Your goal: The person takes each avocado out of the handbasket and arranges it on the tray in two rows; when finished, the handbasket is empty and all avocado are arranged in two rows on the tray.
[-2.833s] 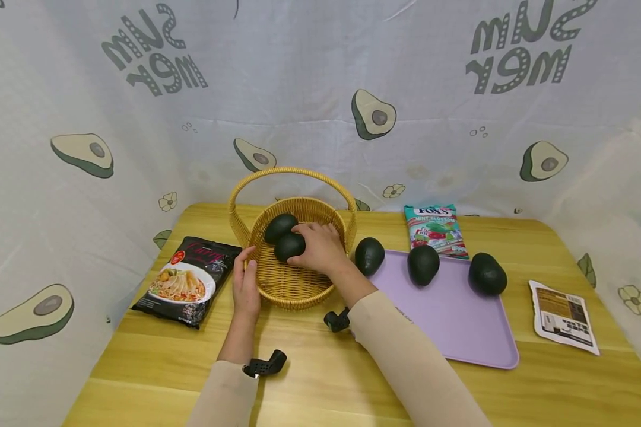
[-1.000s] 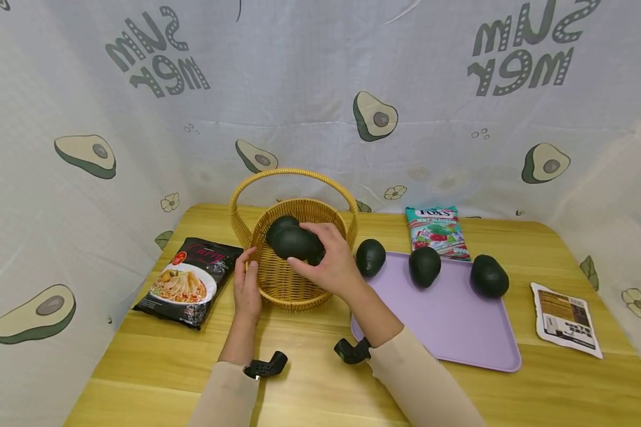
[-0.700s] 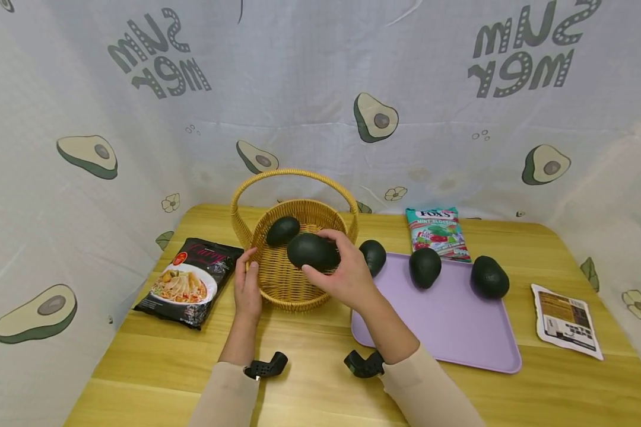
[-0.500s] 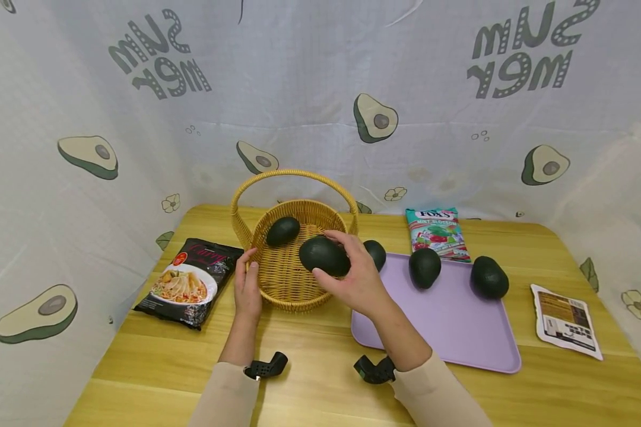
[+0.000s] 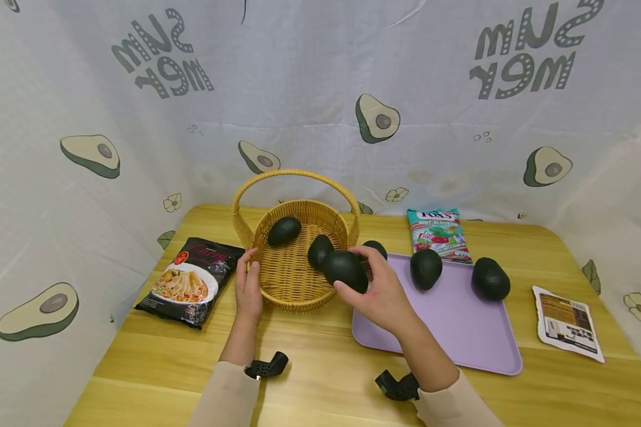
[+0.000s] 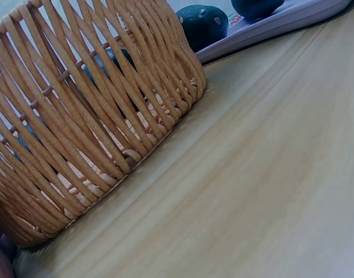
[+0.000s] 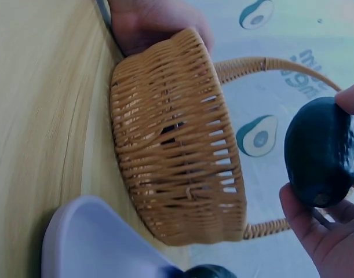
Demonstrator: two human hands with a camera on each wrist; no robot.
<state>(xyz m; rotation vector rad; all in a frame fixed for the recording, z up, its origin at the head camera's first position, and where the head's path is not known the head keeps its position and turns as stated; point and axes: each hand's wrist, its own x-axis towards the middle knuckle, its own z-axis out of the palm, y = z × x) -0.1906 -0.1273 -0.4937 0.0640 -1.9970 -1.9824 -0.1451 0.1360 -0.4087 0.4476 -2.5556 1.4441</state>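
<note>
In the head view, my right hand pinches a dark green avocado between thumb and fingers, above the basket's front right rim. The right wrist view shows the same avocado raised beside the wicker basket. Two more avocados lie inside the yellow basket: one avocado at the back left, the other avocado to the right, partly covered by the held one. My left hand rests against the basket's left outer side, fingers extended along it.
A lilac tray right of the basket bears an avocado, another avocado and a third avocado partly behind my right hand. Around stand a noodle packet, a candy bag and a white-edged pouch.
My right hand has lifted an avocado from inside the basket and moved it right and toward me. An avocado at the basket's right has come into sight. My left hand stays put.
</note>
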